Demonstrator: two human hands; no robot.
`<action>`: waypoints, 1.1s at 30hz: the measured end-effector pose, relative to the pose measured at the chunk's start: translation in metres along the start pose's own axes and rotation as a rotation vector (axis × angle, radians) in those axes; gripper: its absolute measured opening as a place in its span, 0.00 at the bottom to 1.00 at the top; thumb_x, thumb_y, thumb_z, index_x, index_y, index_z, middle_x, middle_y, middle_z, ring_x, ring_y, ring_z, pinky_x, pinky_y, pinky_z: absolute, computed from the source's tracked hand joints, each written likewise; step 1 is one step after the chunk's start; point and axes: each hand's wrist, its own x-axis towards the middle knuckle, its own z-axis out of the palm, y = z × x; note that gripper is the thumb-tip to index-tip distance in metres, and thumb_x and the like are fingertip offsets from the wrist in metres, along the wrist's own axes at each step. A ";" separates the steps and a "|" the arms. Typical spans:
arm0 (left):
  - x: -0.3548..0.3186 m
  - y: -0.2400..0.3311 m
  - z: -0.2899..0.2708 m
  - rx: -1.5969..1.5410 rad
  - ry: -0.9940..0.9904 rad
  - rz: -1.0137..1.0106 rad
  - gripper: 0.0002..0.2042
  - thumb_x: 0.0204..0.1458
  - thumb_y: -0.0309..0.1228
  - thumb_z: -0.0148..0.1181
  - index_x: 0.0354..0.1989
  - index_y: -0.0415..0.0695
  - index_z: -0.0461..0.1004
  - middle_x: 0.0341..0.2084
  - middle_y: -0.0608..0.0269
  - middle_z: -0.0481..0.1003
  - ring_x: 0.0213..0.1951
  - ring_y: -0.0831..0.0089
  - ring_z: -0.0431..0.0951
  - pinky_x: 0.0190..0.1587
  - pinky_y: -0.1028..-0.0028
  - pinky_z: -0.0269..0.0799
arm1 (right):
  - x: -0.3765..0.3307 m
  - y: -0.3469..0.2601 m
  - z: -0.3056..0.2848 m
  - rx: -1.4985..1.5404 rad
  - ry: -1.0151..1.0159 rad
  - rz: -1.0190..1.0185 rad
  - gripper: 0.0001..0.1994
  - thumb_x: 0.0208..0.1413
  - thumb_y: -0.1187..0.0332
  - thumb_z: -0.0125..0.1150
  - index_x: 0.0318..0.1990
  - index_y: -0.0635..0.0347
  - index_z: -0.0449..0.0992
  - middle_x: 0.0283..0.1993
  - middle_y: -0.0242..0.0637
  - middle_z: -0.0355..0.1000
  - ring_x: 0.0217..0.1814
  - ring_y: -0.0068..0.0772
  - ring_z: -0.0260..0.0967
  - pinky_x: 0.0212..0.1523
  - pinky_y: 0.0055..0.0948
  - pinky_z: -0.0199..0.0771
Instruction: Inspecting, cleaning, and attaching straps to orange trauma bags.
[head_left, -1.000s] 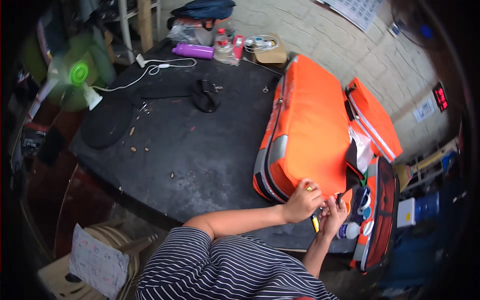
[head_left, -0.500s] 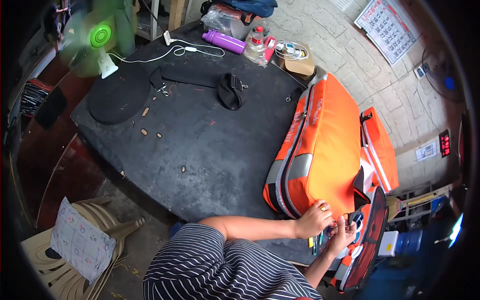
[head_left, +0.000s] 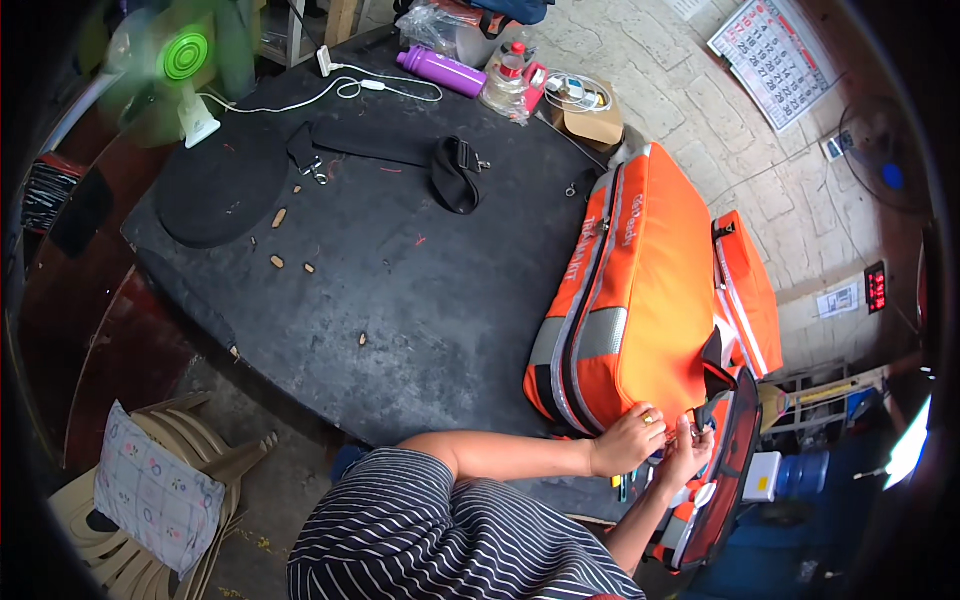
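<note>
- Nearest: a striped shirt (head_left: pixel 450 540), with both forearms reaching right toward the near corner of a large orange bag (head_left: pixel 650 300).
- Left hand (head_left: pixel 627 440) laid on the bag's near lower edge, fingers curled together against the orange fabric, a ring on one finger.
- Right hand (head_left: pixel 688 452) just right of it, fingertips pinched together on something small at the bag's near edge; too small to tell what.
- Orange bag lying at the right edge of the dark round table (head_left: pixel 400 290), its near corner directly under and between both sets of fingers, the rest stretching away to the far right.
- Open orange-and-black flap (head_left: pixel 725 470) hanging off the near right of the bag, just beside the right hand.
- Near left, below the table: stacked plastic chairs with a flowered cushion (head_left: pixel 155 490).
- Mid table: small wood-coloured scraps, a black round piece (head_left: pixel 215 185) at the left, a black strap (head_left: pixel 420 155) farther in.
- Far edge: green fan (head_left: pixel 185 60) at the left, white cable (head_left: pixel 330 90), purple bottle (head_left: pixel 440 70), cardboard box (head_left: pixel 590 115).
- Far right on the block wall: a calendar (head_left: pixel 775 60).
</note>
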 end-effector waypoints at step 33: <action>-0.003 0.099 -0.311 0.725 0.046 -0.569 0.19 0.35 0.31 0.67 0.39 0.40 0.75 0.36 0.56 0.71 0.43 0.59 0.69 0.49 0.64 0.63 | 0.169 -0.015 0.127 -0.748 -1.392 -0.642 0.50 0.29 0.75 0.73 0.66 0.49 0.54 0.67 0.44 0.53 0.70 0.47 0.48 0.66 0.38 0.53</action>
